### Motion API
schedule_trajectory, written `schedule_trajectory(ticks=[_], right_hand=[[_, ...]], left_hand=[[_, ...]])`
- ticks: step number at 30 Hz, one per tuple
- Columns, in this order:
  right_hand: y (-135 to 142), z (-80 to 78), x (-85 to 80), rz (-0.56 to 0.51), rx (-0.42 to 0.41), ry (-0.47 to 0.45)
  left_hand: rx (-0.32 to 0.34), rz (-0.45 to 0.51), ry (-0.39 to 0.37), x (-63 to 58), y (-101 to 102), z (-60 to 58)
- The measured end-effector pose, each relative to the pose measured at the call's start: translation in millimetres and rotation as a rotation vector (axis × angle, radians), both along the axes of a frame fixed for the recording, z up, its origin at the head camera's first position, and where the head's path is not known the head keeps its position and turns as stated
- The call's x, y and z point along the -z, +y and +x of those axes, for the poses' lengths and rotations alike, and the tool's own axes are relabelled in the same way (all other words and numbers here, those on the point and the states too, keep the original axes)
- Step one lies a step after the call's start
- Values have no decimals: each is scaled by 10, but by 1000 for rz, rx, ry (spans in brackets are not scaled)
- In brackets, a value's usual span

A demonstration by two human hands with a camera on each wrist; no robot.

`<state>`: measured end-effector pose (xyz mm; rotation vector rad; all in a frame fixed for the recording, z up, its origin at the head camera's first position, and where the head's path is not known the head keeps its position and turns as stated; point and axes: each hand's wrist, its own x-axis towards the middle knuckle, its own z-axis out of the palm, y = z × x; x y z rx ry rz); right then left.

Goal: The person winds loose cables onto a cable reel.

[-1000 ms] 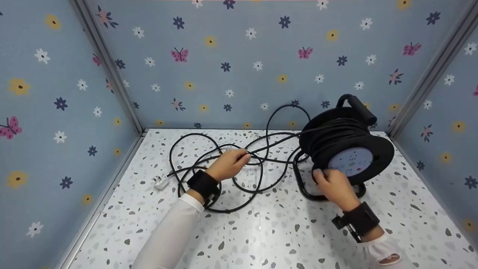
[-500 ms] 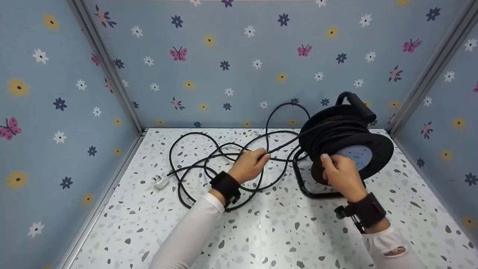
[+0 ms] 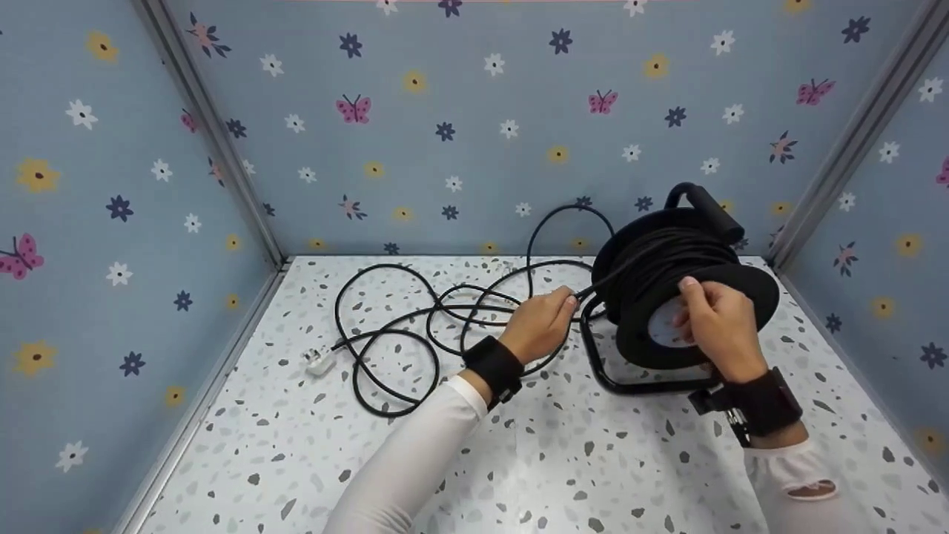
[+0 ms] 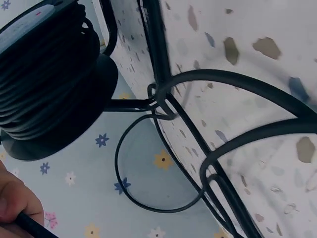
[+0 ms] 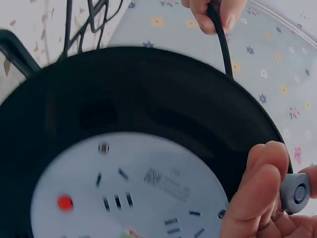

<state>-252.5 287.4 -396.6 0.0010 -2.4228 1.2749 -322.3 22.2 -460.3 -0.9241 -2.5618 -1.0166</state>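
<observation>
A black cable reel (image 3: 639, 341) leans at the right, wound with black cable (image 3: 671, 256). On its side is a pale round socket panel (image 5: 133, 168) with a red button (image 5: 65, 202). My right hand (image 3: 718, 326) is at the panel side of the reel, its fingers and thumb round a grey knob (image 5: 296, 192) near the rim. Left of the reel, my left hand (image 3: 540, 320) pinches the cable between thumb and fingers. From there the cable (image 5: 222, 44) runs taut up to the drum.
Loose cable loops (image 3: 404, 331) spread over the speckled white surface (image 3: 549, 460), ending at a white plug (image 3: 319, 361) on the left. The reel's tube stand (image 3: 630, 389) and carrying handle (image 3: 715, 213) stick out. Flower-patterned panels (image 3: 460, 133) enclose the back and both sides.
My left hand has moved right along with the cable, closer to the reel. My right hand has swung up and right as the reel's side turned. The loose loops have shrunk near the middle.
</observation>
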Motion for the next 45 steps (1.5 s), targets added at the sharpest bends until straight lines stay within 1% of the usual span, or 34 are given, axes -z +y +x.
schedule_trajectory(ticks=[4, 8, 10, 12, 16, 18, 20, 22, 25, 26, 27, 29, 30, 33, 35, 37, 39, 41, 43, 45], right_hand=[[117, 6, -62, 33, 18, 8], [199, 7, -100, 49, 65, 34], [223, 0, -109, 43, 93, 44], [246, -7, -114, 28, 121, 43], [289, -14, -115, 17, 160, 36], [309, -12, -116, 25, 165, 32], [323, -12, -116, 33, 160, 31], [328, -11, -116, 38, 153, 32], [327, -14, -112, 37, 142, 35], [325, -16, -109, 35, 139, 34], [323, -17, -107, 32, 137, 32], [320, -21, -103, 27, 135, 27], [319, -23, -102, 24, 134, 24], [323, -23, -101, 18, 134, 15], [326, -21, -100, 14, 132, 12], [330, -19, -100, 17, 131, 10], [335, -18, -102, 21, 130, 13], [339, -16, -104, 27, 129, 15], [343, -12, -105, 33, 128, 16], [348, -8, -103, 39, 128, 13]], left_hand=[[2, -34, 0, -54, 124, 0], [-16, -78, -3, -104, 236, -6], [-14, -85, -19, -129, 289, -10], [6, -82, -53, -154, 335, -7], [74, -43, -141, -199, 415, -4], [96, -17, -178, -210, 438, -6], [120, 28, -216, -204, 442, -15], [149, 85, -256, -176, 428, -31], [206, 182, -351, -98, 379, -61], [221, 196, -378, -69, 353, -69], [227, 189, -388, -41, 322, -78], [227, 143, -406, 14, 245, -97], [219, 100, -407, 39, 197, -106], [189, -65, -386, 124, 33, -150], [175, -164, -389, 183, -99, -184], [180, -251, -398, 238, -246, -223], [174, -323, -424, 285, -394, -257], [159, -385, -466, 319, -534, -276], [136, -459, -493, 352, -655, -275], [100, -541, -498, 392, -748, -249]])
